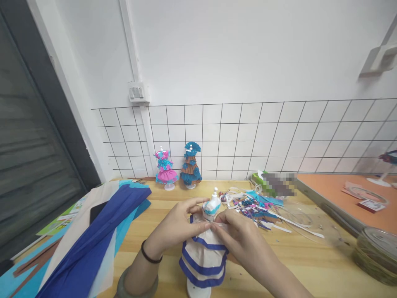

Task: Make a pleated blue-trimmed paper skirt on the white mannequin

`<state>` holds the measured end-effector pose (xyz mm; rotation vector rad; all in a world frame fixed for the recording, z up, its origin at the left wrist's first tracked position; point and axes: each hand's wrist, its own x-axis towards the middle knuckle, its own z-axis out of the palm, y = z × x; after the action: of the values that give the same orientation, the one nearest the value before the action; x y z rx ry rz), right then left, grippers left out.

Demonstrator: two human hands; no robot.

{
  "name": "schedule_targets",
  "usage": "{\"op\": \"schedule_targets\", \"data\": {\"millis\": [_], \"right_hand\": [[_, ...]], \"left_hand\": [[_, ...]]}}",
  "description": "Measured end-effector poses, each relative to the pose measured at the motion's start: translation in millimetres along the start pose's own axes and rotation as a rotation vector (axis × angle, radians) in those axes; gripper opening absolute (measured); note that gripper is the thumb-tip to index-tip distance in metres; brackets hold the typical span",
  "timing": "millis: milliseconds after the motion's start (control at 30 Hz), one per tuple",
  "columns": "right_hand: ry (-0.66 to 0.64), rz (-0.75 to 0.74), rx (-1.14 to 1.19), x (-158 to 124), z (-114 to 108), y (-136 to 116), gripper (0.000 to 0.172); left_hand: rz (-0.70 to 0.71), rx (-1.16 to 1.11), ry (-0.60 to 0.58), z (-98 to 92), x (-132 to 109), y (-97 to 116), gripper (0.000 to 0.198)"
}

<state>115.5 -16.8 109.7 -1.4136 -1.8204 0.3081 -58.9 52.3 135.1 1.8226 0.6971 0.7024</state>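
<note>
A small white dress-form mannequin [214, 203] stands upright on a round white base [199, 290] in front of me. It wears a tiered white paper skirt [203, 256] with blue bands, and a bodice with a light-blue trim. My left hand [178, 225] is closed around the waist, its thumb on the front and its fingers behind the bodice. On the other side, my right hand [240, 231] pinches the skirt's top edge at the waist between thumb and fingers. The fingertips hide part of the waistline.
Folded blue, white and light-blue crepe paper [102, 236] covers the left side, a dark phone-like object on it. Two dressed mannequins, one pink [166, 169] and one teal-brown [190, 167], stand by the wall. Paper scraps [257, 209] lie right, near a round clear container [376, 252].
</note>
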Motion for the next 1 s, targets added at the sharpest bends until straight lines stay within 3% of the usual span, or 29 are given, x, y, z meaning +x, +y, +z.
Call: {"op": "schedule_targets", "data": {"millis": [367,700,1000], "right_hand": [[-0.108,0.012,0.175,-1.2,-5.7,-4.0,0.016],[-0.115,0.032,0.174,-2.6,-4.2,-2.8,0.017],[-0.06,-0.014,0.242,-0.3,0.8,1.7,0.015]], "left_hand": [[0.047,-0.018,-0.021,0.8,-0.7,0.6,0.052],[0.035,0.029,-0.052,-2.0,-1.1,1.9,0.056],[-0.025,0.064,-0.032,-2.9,-2.9,-2.5,0.076]]}}
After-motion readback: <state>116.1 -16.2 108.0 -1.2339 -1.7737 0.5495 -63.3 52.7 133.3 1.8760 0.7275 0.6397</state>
